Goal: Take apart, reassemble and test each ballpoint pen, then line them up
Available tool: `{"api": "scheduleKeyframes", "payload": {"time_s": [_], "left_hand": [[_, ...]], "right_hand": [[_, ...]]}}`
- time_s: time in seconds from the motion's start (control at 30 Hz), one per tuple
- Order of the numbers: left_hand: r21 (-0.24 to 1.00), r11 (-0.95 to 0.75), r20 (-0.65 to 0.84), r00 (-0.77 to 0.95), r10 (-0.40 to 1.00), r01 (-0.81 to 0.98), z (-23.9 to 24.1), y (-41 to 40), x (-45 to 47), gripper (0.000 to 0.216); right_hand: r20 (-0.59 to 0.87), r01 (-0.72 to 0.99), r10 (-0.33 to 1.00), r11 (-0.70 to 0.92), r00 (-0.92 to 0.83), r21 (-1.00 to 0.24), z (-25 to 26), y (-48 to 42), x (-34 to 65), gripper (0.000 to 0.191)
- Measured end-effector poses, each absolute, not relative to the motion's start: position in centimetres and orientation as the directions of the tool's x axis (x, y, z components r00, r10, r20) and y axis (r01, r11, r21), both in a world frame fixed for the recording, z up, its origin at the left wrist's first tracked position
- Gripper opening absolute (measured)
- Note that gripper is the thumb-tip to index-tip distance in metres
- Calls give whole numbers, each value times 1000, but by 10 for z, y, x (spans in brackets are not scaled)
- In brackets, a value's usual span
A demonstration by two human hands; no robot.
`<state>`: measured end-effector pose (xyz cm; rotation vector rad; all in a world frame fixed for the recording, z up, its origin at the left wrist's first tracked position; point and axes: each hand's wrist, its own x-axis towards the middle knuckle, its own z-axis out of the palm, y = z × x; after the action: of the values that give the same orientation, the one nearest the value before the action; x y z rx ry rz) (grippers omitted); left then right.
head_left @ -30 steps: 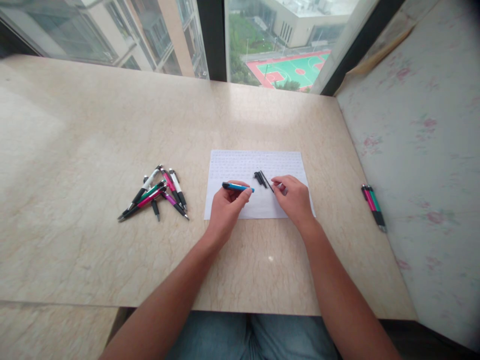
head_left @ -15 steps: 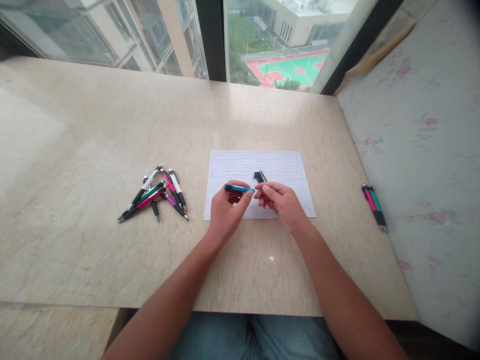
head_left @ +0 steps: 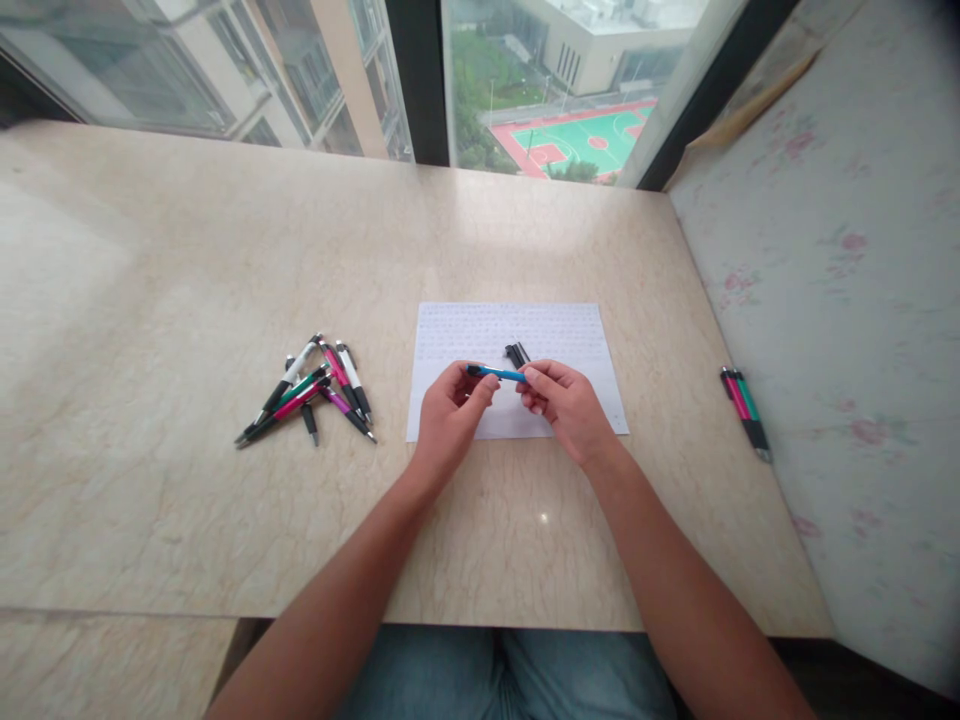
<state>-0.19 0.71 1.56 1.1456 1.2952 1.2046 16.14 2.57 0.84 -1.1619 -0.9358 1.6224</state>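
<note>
Over toward my right hand [head_left: 562, 405] the blue barrel [head_left: 501, 374] has slid since half a second ago, when it reached only as far as my fingertips; its right end now sits between that thumb and forefinger. My left hand [head_left: 448, 408] is partly curled, thumb and fingers closed on the barrel nearer its dark left end. Both hands have hold of it — my right in a narrow pinch, the other fingers folded beneath — so it lies nearly level, bridging the gap between them. I cannot tell whether my right hand hides anything else in those folded fingers.

Under both hands lies the paper [head_left: 450, 340], its rows of writing showing beyond my fingers. Just past the barrel, nearest my right fingertips, some small black parts [head_left: 516, 354] rest on the sheet, their near ends partly hidden by that hand.

Well to the left of my left hand is a loose pile of pens [head_left: 300, 400], crossing one another in white, pink, green and purple with black grips. Well to the right of my right hand, two more pens [head_left: 742, 408] — one pink, one green — lie side by side against the wall [head_left: 847, 400].
</note>
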Motion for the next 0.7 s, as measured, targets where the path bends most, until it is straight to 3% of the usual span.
{"api": "scheduleKeyframes", "payload": {"time_s": [0.1, 0.23, 0.43, 0.57, 0.7], "left_hand": [[994, 96, -100, -94, 991, -42, 17, 9, -3, 24], [995, 95, -97, -110, 989, -23, 18, 8, -3, 24], [997, 76, -74, -106, 992, 17, 17, 7, -1, 22], [996, 80, -77, -91, 993, 36, 17, 7, -1, 23], [996, 74, -71, -74, 995, 44, 17, 6, -1, 22]], "right_hand": [[-236, -157, 964, -254, -122, -955, 9, 28, 166, 23], [-89, 166, 985, -64, -150, -984, 13, 24, 165, 21], [162, 516, 965, 247, -205, -820, 20, 26, 175, 17], [234, 729, 972, 144, 23, -669, 13, 36, 198, 22], [188, 862, 978, 17, 91, -507, 4, 40, 210, 22]]}}
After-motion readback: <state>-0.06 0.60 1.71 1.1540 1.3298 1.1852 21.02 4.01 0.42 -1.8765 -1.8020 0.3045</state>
